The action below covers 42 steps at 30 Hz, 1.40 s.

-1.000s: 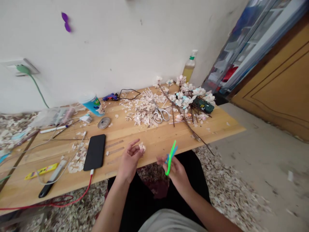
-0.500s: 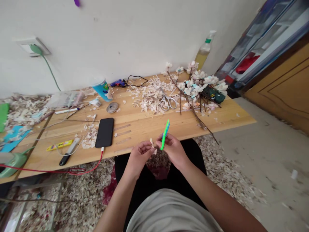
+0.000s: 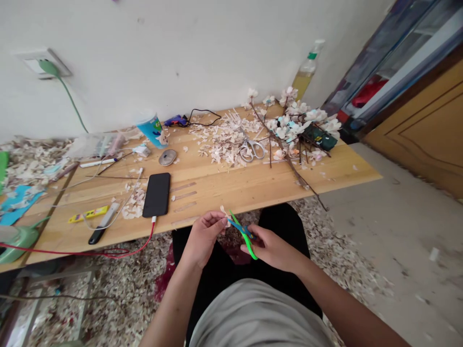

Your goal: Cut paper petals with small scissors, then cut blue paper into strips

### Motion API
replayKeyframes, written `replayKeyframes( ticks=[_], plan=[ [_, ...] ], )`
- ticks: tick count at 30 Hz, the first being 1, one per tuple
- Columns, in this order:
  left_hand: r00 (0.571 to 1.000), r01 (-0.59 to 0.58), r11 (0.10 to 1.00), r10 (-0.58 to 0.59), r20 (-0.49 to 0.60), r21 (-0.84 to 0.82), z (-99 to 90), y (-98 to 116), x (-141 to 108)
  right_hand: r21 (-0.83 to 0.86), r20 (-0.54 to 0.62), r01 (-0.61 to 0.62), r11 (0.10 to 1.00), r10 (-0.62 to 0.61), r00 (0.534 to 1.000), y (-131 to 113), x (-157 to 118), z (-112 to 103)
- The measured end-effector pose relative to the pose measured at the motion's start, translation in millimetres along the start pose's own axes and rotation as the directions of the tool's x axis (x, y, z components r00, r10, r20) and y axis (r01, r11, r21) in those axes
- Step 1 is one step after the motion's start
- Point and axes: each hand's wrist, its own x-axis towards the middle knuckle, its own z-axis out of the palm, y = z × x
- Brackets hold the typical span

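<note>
Between the thumb and fingers of my left hand [image 3: 207, 233] is a small pale paper scrap [image 3: 223, 210], partly covered by the fingertips. My right hand [image 3: 272, 245] is closed round the handles of green and blue scissors [image 3: 246, 234]. Their blades are spread and point left, up against the scrap at the left fingertips; whether they touch it I cannot tell. Both hands are over my lap, just in front of the table's near edge. Grey metal scissors [image 3: 252, 149] lie on the table among a heap of pale scraps [image 3: 226, 140].
Branches with pale flowers [image 3: 292, 123] cover the table's right end, a bottle [image 3: 306, 72] behind them. A phone [image 3: 156, 195] with a red cable [image 3: 146, 240], a yellow box cutter [image 3: 88, 214] and a blue cup [image 3: 152, 131] stand or lie leftward. Scraps litter the floor [image 3: 126, 289].
The scissors in my right hand have turned from upright with blades together to spread blades pointing at the scrap. My right hand has moved lower and a little right. The left hand stays nearly in place.
</note>
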Motion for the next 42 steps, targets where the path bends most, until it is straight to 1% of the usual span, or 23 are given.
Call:
replayKeyframes(
  ticks=[3,5,7,11,16,20,22,23,24,25,26,27,28,29,30,31,32,33,34,36,38,40,42],
  plan=[
    [0.999,-0.041,0.995,0.041,0.001,0.096,0.3,-5.5,2.7,0.084,0.046,-0.025,0.996,0.021,0.999,-5.0,0.3,1.0],
    [0.998,-0.066,0.986,0.069,-0.013,0.156,1.0,-8.7,3.6,0.109,0.039,-0.029,0.994,0.025,0.999,-6.5,1.0,1.6],
    [0.997,-0.065,0.980,0.071,-0.024,0.191,1.2,-10.6,4.0,0.100,0.005,-0.022,0.995,0.022,1.000,-6.2,1.8,2.0],
    [1.000,-0.010,0.984,0.013,-0.017,0.179,-1.1,-11.8,5.1,0.058,-0.040,-0.006,0.998,0.008,0.999,-3.0,3.9,2.7],
    [0.999,0.039,0.987,-0.036,-0.023,0.158,-5.9,-11.3,7.5,0.082,-0.032,0.007,0.997,-0.004,0.999,2.9,7.2,5.1],
    [0.991,0.123,0.980,-0.131,0.040,0.155,-11.6,-10.0,9.9,-0.019,-0.045,-0.028,0.999,0.027,0.999,10.6,9.9,4.6],
    [0.979,0.174,0.971,-0.188,0.079,0.163,-15.1,-10.4,11.2,0.007,-0.047,-0.050,0.999,0.050,0.998,12.9,12.0,3.0],
    [0.973,0.193,0.966,-0.211,0.092,0.171,-16.9,-11.0,11.6,0.055,-0.070,-0.046,0.997,0.050,0.996,13.5,13.2,2.1],
    [0.970,0.203,0.962,-0.223,0.099,0.180,-18.4,-12.0,11.9,0.123,-0.124,-0.025,0.992,0.041,0.991,14.1,14.4,1.2],
    [0.971,0.199,0.962,-0.219,0.095,0.185,-19.7,-13.2,12.0,0.202,-0.211,0.015,0.979,0.029,0.977,14.8,15.4,0.4],
    [0.976,0.182,0.966,-0.200,0.084,0.183,-20.7,-14.6,11.9,0.274,-0.323,0.073,0.959,0.021,0.946,16.0,15.9,-0.1],
    [0.983,0.154,0.973,-0.168,0.068,0.173,-21.4,-16.0,11.6,0.321,-0.426,0.128,0.938,0.023,0.904,17.8,15.8,-0.3],
    [0.990,0.120,0.980,-0.130,0.051,0.160,-21.7,-17.4,11.2,0.335,-0.486,0.159,0.929,0.026,0.874,20.2,14.9,0.0],
    [0.995,0.083,0.986,-0.089,0.034,0.146,-21.7,-18.5,10.6,0.322,-0.484,0.151,0.934,0.025,0.875,23.0,13.2,0.8],
    [0.998,0.052,0.990,-0.055,0.021,0.133,-21.4,-19.3,10.0,0.285,-0.427,0.108,0.952,0.026,0.904,26.1,10.6,2.2],
    [0.999,0.031,0.992,-0.033,0.011,0.123,-20.7,-19.6,9.3,0.224,-0.337,0.044,0.974,0.035,0.941,29.0,7.4,4.1],
    [1.000,0.020,0.993,-0.020,0.003,0.117,-19.7,-19.5,8.6,0.153,-0.247,-0.013,0.988,0.051,0.968,31.4,3.8,6.5],
    [1.000,0.014,0.994,-0.013,-0.009,0.112,-18.4,-18.8,7.8,0.100,-0.181,-0.046,0.994,0.064,0.981,33.1,0.0,9.3],
    [1.000,0.012,0.995,-0.010,-0.021,0.104,-16.7,-17.7,7.0,0.080,-0.143,-0.054,0.995,0.065,0.988,33.8,-3.6,12.4],
    [0.999,0.016,0.998,-0.013,-0.041,0.058,-12.3,-15.0,5.2,0.110,-0.106,-0.031,0.993,0.043,0.993,32.7,-9.0,19.1],
    [0.999,0.023,0.999,-0.024,-0.048,-0.038,-7.2,-13.0,3.2,0.149,-0.050,-0.011,0.989,0.019,0.999,29.4,-11.3,26.2],
    [0.997,0.052,0.990,-0.058,-0.041,-0.135,-2.2,-13.4,1.1,0.154,-0.035,-0.007,0.988,0.013,0.999,26.1,-10.5,32.6],
    [0.995,0.087,0.979,-0.094,-0.028,-0.182,2.1,-16.4,-0.6,0.163,-0.051,-0.008,0.987,0.016,0.999,23.9,-7.7,37.4]
  ],
)
